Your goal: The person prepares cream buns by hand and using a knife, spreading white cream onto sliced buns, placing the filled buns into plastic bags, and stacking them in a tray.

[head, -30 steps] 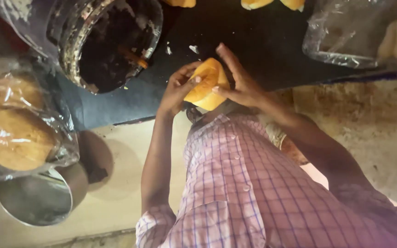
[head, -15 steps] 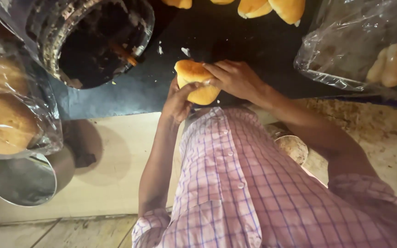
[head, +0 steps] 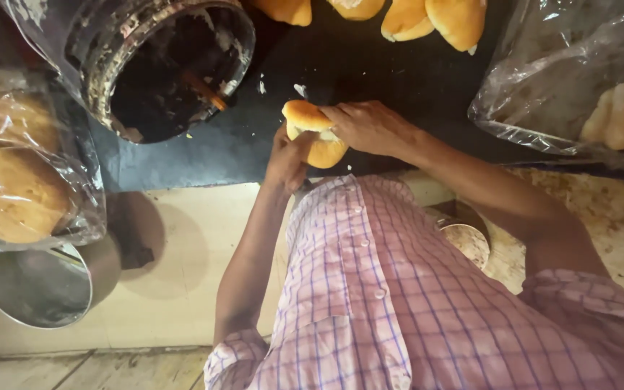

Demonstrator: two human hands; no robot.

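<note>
Checked shirt (head: 399,303) fills the lower right of the frame; just above it, at centre, both hands close on a split bun (head: 312,133); the left hand (head: 287,162) cups it from below, the right hand (head: 370,126) lies over its top half, fingers curled, so the step looks like pressing the halves together over the dark griddle (head: 399,72); next comes a steady grip; dark jar (head: 167,65) upper left, more buns (head: 427,18) along the top edge.

Dim warm light, soft blur
</note>
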